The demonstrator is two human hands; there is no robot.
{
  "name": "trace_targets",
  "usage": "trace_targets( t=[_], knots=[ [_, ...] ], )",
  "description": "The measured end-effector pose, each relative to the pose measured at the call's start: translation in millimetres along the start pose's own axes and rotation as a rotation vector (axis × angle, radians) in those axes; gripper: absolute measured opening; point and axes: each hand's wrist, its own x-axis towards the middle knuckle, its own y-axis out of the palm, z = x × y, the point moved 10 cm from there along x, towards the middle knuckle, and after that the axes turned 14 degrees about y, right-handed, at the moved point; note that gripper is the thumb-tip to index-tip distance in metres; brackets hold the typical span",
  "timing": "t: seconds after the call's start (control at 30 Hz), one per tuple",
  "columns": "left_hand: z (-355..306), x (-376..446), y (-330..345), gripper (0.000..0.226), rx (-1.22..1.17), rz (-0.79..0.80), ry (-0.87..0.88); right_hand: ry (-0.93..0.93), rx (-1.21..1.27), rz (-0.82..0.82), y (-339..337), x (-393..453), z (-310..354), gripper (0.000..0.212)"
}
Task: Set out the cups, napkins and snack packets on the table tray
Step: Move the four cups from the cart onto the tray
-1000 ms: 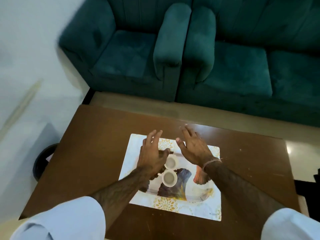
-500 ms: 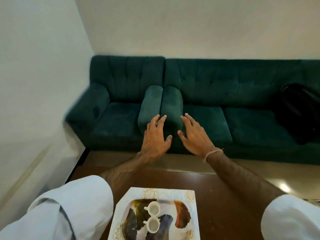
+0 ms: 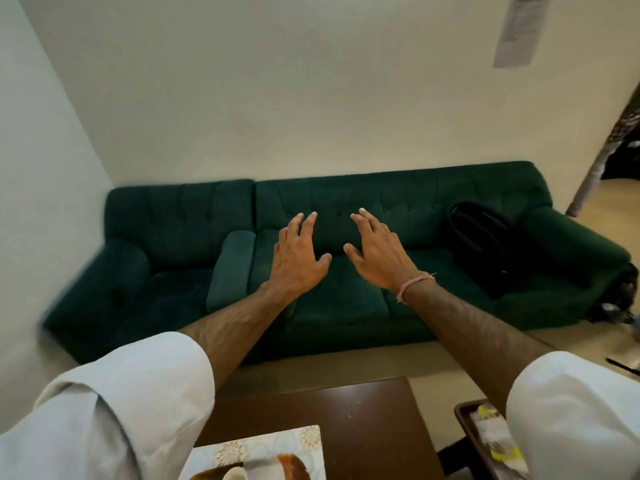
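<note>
My left hand (image 3: 298,261) and my right hand (image 3: 377,258) are raised side by side in front of me, palms down, fingers spread, holding nothing. They hover far above the table, in front of the green sofa. The patterned table tray (image 3: 266,452) shows only at the bottom edge, with the rim of one white cup (image 3: 235,474) just visible on it. At the lower right a second dark tray (image 3: 467,431) holds what look like snack packets (image 3: 491,434), partly hidden by my right sleeve.
A brown wooden table (image 3: 363,420) lies below my arms. A dark green sofa (image 3: 173,271) stands against the wall, with a black bag (image 3: 485,244) on its right seat. A paper sheet (image 3: 517,29) hangs on the wall. A doorway opens at the far right.
My view has tilted up and swung right, so the patterned tray and cups slid to the bottom edge. Both hands rose from over the cups and stay spread and empty.
</note>
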Motion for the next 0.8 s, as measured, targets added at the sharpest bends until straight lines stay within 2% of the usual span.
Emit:
trace_targets(
  t=[0.2, 0.37, 0.57, 0.8],
  knots=[
    [-81.6, 30.9, 87.1, 0.089, -0.036, 0.093, 0.032, 0.103, -0.050, -0.014, -36.5, -7.0, -119.5, 0.065],
    [-137.5, 26.8, 190.2, 0.090, -0.082, 0.226, 0.092, 0.246, -0.086, 0.006, -32.2, -22.7, -230.8, 0.065],
    [-200.1, -10.7, 337.1, 0.087, -0.163, 0.436, 0.169, 0.469, -0.121, 0.051, 6.1, -72.6, -382.1, 0.064],
    [-255.1, -97.6, 491.5, 0.083, -0.292, 0.674, 0.204, 0.686, -0.165, 0.139, 74.3, -165.0, -535.8, 0.063]
  ],
)
